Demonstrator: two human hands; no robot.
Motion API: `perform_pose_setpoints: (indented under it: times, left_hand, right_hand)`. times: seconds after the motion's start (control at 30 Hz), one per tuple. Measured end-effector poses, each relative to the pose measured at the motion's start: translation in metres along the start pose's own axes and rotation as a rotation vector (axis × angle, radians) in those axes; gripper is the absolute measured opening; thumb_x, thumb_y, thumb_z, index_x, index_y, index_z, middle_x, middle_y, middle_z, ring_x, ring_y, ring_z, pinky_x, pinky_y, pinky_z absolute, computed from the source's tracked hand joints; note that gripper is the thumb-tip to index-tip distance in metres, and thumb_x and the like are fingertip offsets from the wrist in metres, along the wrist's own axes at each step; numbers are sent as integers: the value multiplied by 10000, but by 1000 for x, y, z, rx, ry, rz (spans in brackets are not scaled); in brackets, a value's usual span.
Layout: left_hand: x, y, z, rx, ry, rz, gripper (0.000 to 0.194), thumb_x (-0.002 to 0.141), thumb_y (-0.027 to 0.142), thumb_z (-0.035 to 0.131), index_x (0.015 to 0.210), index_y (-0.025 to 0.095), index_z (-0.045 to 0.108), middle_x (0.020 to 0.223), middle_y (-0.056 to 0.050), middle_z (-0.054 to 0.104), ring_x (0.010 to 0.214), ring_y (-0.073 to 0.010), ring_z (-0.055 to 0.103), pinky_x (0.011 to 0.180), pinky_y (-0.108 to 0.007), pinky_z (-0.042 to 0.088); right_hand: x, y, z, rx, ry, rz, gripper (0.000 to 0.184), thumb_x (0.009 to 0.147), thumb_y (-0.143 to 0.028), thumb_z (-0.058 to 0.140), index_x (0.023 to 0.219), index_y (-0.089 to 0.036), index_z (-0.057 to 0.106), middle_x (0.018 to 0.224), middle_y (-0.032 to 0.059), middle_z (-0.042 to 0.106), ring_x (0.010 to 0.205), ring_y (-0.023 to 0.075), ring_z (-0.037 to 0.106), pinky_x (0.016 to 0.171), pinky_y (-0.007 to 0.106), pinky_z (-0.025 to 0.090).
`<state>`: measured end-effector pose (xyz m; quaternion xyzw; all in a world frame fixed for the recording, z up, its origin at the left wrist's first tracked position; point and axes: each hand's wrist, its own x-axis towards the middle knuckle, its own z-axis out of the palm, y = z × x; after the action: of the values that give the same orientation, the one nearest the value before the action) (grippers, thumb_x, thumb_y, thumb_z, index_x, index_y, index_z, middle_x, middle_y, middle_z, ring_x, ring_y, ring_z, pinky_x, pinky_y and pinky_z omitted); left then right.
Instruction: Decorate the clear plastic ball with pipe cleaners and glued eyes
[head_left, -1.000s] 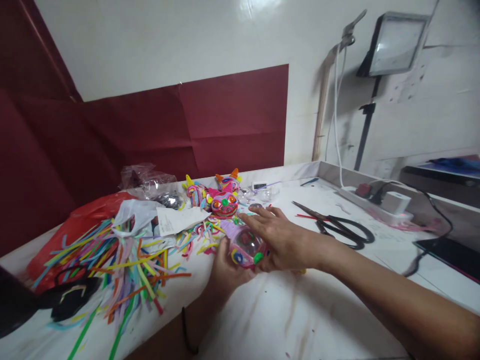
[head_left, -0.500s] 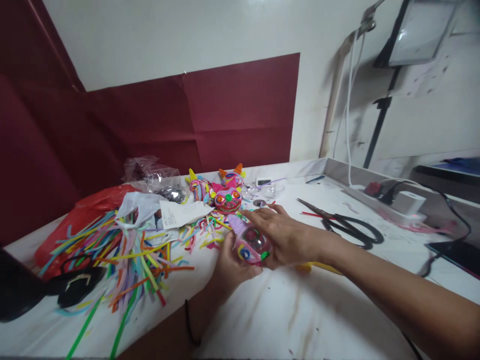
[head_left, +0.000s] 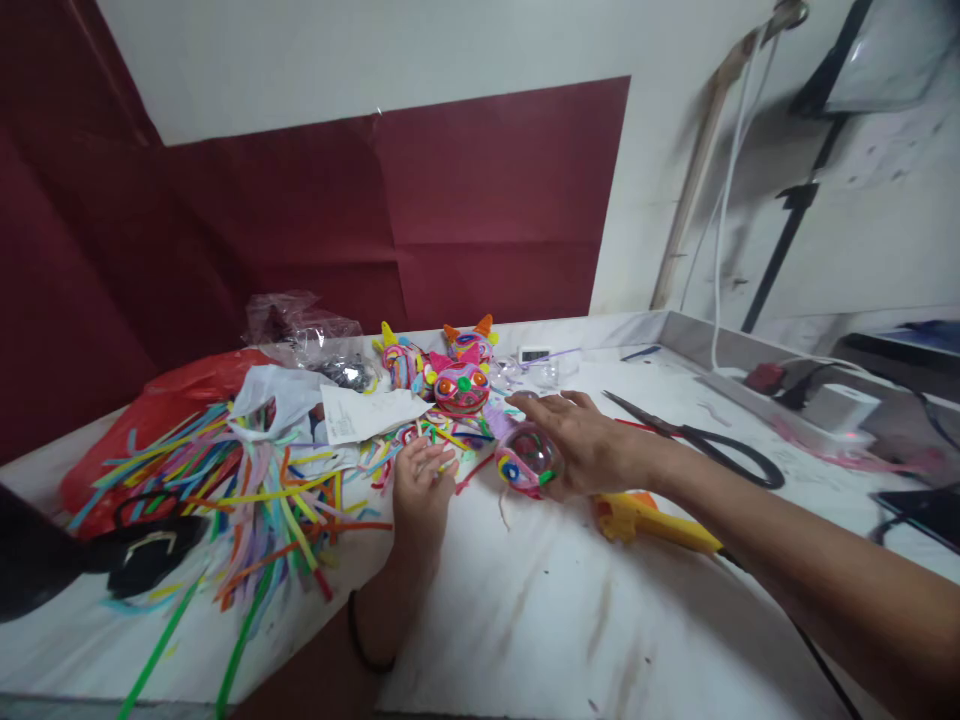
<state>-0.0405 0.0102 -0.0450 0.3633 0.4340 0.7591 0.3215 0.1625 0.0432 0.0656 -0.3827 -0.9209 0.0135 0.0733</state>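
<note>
While right fingers (head_left: 550, 414) stretch against decorated ball (head_left: 523, 458) | grip unclear | left fingers (head_left: 421, 462) parted, empty

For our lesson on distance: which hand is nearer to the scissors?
Right: the right hand is just left of the scissors; the left hand is farther left, beyond the toy.

Right hand (head_left: 592, 440) against a clear-domed ornament (head_left: 526, 458), left hand (head_left: 420, 492) near colourful strips (head_left: 259, 498).

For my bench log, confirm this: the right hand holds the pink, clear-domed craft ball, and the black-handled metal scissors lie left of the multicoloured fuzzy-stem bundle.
Wrong side: in the head view, the black-handled scissors lie right of the fuzzy-stem bundle. The right hand does hold the craft ball.
</note>
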Motion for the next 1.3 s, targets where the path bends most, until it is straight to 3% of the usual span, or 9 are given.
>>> perform_pose_setpoints:
  times: [0.17, 0.43, 0.63, 0.9, 1.3]
  left_hand:
    - [0, 13, 0, 11, 41, 20, 468, 579, 149, 769, 983, 179, 533, 940, -46, 620, 872, -195, 682, 820, -359, 527]
    - [3, 17, 0, -10, 98, 3, 445, 558, 142, 764, 948, 176, 554, 924, -44, 634, 838, -175, 678, 770, -327, 545]
    - [4, 21, 1, -25, 97, -17, 432, 561, 153, 759, 938, 178, 550, 919, -37, 628, 842, -174, 670, 799, -350, 541]
    - [4, 24, 1, -39, 108, -40, 432, 557, 127, 753, 940, 180, 559, 916, -28, 634, 819, -155, 670, 797, -328, 539]
    - [6, 19, 0, -10, 121, -22, 412, 559, 163, 740, 930, 181, 563, 930, -47, 636, 838, -179, 673, 781, -351, 546]
  right_hand:
    - [12, -3, 9, -13, -46, 0, 1021, 600, -336, 738, 1467, -86, 261, 1308, 243, 561, 1285, 377, 439, 1064, 531, 245]
    - [33, -7, 26, -21, -68, -75, 1014, 567, -333, 765, 1442, -119, 300, 1276, 211, 584, 1266, 382, 447, 1076, 533, 213]
    - [39, -13, 18, -24, -63, -91, 1021, 571, -304, 757, 1445, -66, 284, 1234, 231, 586, 1209, 376, 487, 1060, 541, 230]
    - [46, -21, 17, 4, -66, -131, 1048, 598, -339, 749, 1478, -96, 233, 1240, 206, 584, 1195, 351, 498, 1065, 547, 211]
    - [50, -28, 21, 36, -119, -134, 1067, 597, -321, 773, 1497, -147, 226, 1406, 233, 473, 1313, 374, 397, 1078, 613, 162]
